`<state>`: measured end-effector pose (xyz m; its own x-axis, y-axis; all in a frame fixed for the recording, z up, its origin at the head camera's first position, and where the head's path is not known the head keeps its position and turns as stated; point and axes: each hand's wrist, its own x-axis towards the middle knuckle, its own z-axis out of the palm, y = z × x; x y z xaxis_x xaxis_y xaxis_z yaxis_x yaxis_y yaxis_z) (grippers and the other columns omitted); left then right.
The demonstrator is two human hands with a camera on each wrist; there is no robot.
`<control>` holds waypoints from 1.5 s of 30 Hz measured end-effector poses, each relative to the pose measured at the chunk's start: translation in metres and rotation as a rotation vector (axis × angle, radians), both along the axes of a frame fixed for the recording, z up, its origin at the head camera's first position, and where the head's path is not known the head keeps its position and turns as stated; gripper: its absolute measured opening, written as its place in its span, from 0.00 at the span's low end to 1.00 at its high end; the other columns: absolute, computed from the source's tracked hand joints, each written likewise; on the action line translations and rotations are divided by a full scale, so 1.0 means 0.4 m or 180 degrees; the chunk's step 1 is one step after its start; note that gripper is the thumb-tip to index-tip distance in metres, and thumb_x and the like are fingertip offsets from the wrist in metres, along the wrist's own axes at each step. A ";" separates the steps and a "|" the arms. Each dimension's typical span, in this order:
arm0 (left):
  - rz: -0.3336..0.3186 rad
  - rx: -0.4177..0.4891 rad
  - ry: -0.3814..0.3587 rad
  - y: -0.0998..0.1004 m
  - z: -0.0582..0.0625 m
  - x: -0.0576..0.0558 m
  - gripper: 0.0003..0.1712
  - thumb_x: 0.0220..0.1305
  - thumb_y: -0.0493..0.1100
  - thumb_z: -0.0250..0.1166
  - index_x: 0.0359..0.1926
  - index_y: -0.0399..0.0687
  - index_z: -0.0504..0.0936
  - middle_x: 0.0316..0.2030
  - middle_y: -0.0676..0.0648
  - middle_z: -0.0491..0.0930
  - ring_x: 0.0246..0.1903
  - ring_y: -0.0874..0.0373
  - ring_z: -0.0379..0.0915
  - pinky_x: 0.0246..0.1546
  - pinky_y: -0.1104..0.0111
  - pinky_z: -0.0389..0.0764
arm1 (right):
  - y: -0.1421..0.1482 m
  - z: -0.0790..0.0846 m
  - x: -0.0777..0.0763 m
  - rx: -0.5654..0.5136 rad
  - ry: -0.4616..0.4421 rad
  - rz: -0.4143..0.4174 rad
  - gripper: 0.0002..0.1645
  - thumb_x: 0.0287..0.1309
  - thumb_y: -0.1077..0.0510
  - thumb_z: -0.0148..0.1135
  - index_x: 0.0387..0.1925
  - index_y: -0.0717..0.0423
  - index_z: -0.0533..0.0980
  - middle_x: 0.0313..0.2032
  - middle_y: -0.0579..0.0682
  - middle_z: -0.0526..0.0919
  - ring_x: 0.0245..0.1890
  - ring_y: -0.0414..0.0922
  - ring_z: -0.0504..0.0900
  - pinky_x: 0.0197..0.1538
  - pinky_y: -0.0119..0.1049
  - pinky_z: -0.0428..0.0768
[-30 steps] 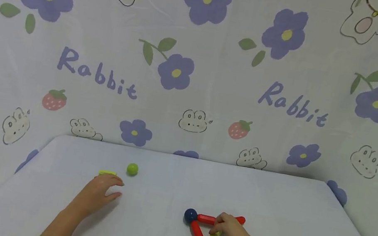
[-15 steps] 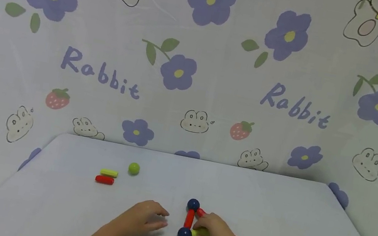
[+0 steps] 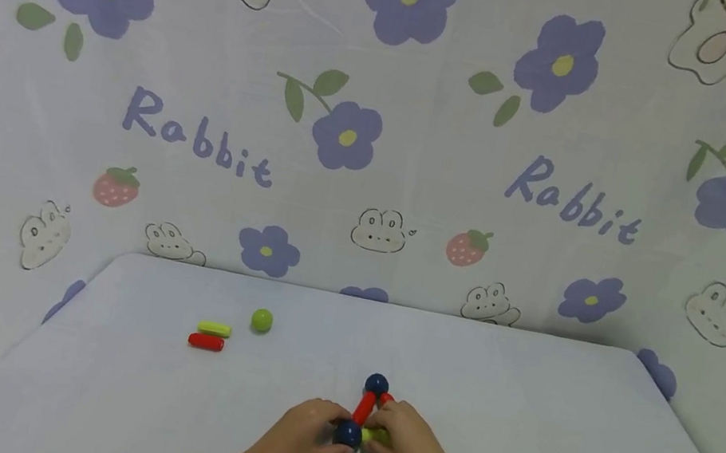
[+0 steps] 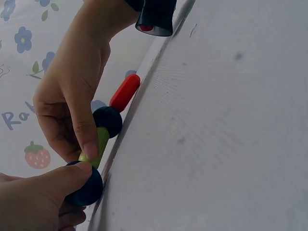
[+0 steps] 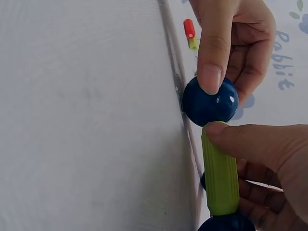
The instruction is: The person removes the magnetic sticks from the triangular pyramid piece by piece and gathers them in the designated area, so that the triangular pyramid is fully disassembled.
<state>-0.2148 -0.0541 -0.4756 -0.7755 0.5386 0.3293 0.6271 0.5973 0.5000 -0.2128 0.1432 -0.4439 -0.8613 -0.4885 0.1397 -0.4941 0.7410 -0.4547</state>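
My left hand (image 3: 299,440) pinches a dark blue ball (image 3: 348,434) between thumb and fingers. Close beside it, my right hand (image 3: 417,448) grips a yellow-green toy rod (image 5: 221,175), whose one end meets that ball. At the rod's other end is another blue ball (image 4: 109,120), hidden behind my right hand in the head view, with a red rod (image 4: 125,91) running on from it. From the held ball a red rod (image 3: 364,407) leads to a far blue ball (image 3: 377,384). A further red rod (image 3: 386,399) leaves that far ball and disappears behind my right fingers.
On the white table (image 3: 523,392), a loose yellow-green rod (image 3: 214,329) and a loose red rod (image 3: 206,342) lie side by side at the left. A light green ball (image 3: 262,320) sits near them. A patterned cloth (image 3: 446,168) hangs behind the table.
My left hand has come right from beside the loose rods and now pinches the near blue ball. My right hand has turned the joined pieces and shifted them left, keeping hold of the yellow-green rod.
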 end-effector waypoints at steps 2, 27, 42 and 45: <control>0.0036 0.0046 -0.0103 0.003 -0.007 0.002 0.19 0.55 0.49 0.68 0.45 0.45 0.79 0.39 0.52 0.82 0.40 0.64 0.76 0.44 0.71 0.77 | 0.001 -0.001 0.002 0.0034 -0.0049 -0.0012 0.09 0.44 0.64 0.70 0.32 0.58 0.83 0.28 0.43 0.80 0.32 0.38 0.71 0.37 0.30 0.73; 0.0180 0.0467 -0.0365 -0.015 -0.028 -0.003 0.20 0.57 0.54 0.65 0.46 0.49 0.77 0.41 0.54 0.82 0.43 0.65 0.76 0.45 0.68 0.78 | 0.012 0.003 0.010 0.0047 -0.0493 0.0592 0.12 0.46 0.58 0.70 0.35 0.60 0.84 0.33 0.41 0.78 0.32 0.31 0.71 0.36 0.26 0.71; -0.0137 0.0505 -0.0047 -0.020 -0.027 0.004 0.19 0.55 0.56 0.66 0.42 0.51 0.78 0.36 0.57 0.81 0.38 0.69 0.74 0.43 0.72 0.76 | -0.025 0.037 -0.022 -0.0208 -0.0021 0.0165 0.15 0.49 0.72 0.60 0.42 0.64 0.79 0.51 0.60 0.77 0.55 0.57 0.74 0.58 0.52 0.71; -0.0173 0.0449 0.0023 -0.020 -0.025 0.006 0.20 0.56 0.57 0.65 0.43 0.52 0.78 0.37 0.58 0.80 0.38 0.70 0.74 0.43 0.72 0.76 | -0.029 0.026 -0.025 -0.0190 -0.0012 0.0208 0.13 0.48 0.74 0.58 0.36 0.63 0.81 0.46 0.57 0.79 0.54 0.57 0.74 0.58 0.53 0.70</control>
